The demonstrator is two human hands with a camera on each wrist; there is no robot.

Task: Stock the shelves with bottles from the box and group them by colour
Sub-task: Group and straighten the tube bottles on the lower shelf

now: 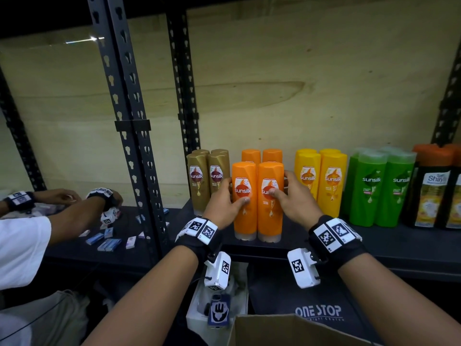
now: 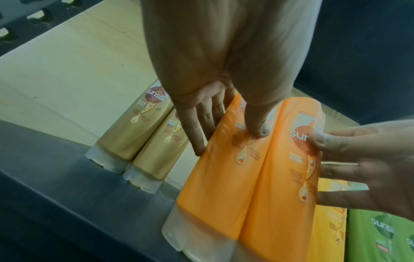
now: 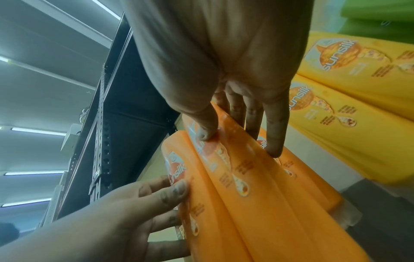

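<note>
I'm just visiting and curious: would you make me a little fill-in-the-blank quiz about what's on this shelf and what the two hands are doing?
1. The left hand and right hand each hold a front bottle coloured ____.
2. Directly left of the orange bottles stand the ____ bottles.
3. Between the yellow bottles and the black bottles stand the ____ bottles.
4. The word printed on the green bottles is ____.

Missing words: orange; gold; green; sunsilk
</note>
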